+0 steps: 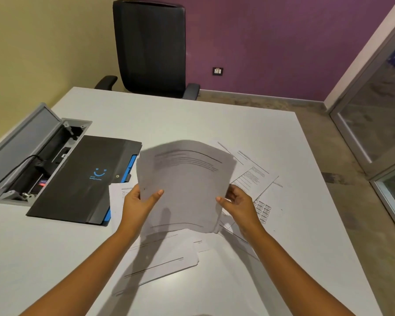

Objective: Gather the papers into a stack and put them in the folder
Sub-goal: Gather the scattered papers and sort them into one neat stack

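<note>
I hold a small stack of printed papers [185, 185] upright above the white table [192, 115]. My left hand [138, 201] grips its left edge and my right hand [236, 201] grips its right edge. Several loose sheets [258, 179] still lie scattered on the table under and to the right of the held stack, and others [167, 258] lie nearer me. A black folder [82, 179] with a blue smiley mark and blue inner edge lies closed to the left, one sheet tucked by its lower right corner.
An open grey cable box [32, 156] with a plug and cord is set into the table at the far left. A black office chair [151, 49] stands at the far edge. Glass door panels [379, 124] are on the right.
</note>
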`<state>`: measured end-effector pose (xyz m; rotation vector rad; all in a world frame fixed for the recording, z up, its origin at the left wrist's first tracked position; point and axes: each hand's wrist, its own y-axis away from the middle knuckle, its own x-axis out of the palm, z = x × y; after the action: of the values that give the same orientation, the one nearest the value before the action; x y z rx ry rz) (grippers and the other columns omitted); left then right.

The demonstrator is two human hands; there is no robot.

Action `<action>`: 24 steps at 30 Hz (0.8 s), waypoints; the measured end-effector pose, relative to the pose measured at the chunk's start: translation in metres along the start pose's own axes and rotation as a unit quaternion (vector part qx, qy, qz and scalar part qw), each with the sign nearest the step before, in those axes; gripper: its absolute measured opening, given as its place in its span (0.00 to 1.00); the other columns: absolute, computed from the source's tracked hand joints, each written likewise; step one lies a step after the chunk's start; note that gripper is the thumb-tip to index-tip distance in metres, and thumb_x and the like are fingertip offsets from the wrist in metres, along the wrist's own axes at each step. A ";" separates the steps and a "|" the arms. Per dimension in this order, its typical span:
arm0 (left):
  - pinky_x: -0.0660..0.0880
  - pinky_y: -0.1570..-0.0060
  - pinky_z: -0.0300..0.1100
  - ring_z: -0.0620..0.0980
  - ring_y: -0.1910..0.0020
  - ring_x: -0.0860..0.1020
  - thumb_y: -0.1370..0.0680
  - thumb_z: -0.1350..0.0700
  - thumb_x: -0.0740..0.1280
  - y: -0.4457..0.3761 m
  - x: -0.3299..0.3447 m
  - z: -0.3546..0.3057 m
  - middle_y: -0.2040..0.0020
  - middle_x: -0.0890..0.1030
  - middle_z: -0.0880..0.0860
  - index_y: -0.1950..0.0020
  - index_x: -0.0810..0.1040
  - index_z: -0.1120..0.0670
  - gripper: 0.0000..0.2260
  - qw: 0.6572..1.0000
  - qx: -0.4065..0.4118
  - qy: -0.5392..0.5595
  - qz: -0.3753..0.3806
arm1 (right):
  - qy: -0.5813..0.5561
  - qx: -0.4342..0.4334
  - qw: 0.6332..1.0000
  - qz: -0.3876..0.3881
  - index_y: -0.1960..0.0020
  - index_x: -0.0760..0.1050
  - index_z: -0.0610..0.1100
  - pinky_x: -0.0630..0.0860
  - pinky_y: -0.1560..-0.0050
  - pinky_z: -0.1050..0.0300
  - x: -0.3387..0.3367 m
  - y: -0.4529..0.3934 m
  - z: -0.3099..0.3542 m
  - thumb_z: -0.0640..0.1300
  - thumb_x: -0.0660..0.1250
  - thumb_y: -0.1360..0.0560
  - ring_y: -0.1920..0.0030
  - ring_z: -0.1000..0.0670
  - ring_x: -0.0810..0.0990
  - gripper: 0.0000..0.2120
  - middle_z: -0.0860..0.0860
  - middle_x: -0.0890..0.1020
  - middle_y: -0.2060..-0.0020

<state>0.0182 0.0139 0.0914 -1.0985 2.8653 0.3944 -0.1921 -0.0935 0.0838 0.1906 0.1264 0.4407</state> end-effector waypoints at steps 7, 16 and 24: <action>0.68 0.34 0.55 0.61 0.34 0.71 0.25 0.55 0.66 0.012 0.004 0.044 0.33 0.73 0.60 0.30 0.66 0.60 0.24 0.996 -0.055 -0.075 -0.014 | 0.130 0.077 0.987 0.051 0.42 0.75 0.38 0.78 0.45 0.61 0.009 0.014 -0.056 0.33 0.64 0.25 0.53 0.55 0.80 0.13 0.55 0.80 0.56; 0.74 0.49 0.52 0.58 0.52 0.75 0.23 0.51 0.64 0.022 -0.032 0.073 0.51 0.77 0.59 0.48 0.73 0.64 0.15 0.967 -0.114 -0.148 -0.173 | 0.176 0.081 0.980 0.051 0.53 0.78 0.46 0.75 0.55 0.60 0.055 0.017 -0.060 0.42 0.65 0.25 0.57 0.49 0.80 0.04 0.48 0.83 0.58; 0.76 0.46 0.58 0.65 0.50 0.78 0.27 0.57 0.70 0.036 -0.040 0.098 0.46 0.77 0.64 0.47 0.75 0.66 0.15 0.931 -0.225 -0.162 -0.236 | 0.371 0.128 0.916 0.080 0.38 0.70 0.43 0.71 0.40 0.53 0.094 0.034 -0.092 0.47 0.64 0.26 0.41 0.44 0.73 0.18 0.46 0.75 0.42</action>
<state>0.0197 0.0905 0.0095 -1.5581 2.1754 1.1065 -0.1368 -0.0087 -0.0061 0.2853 0.9255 0.6446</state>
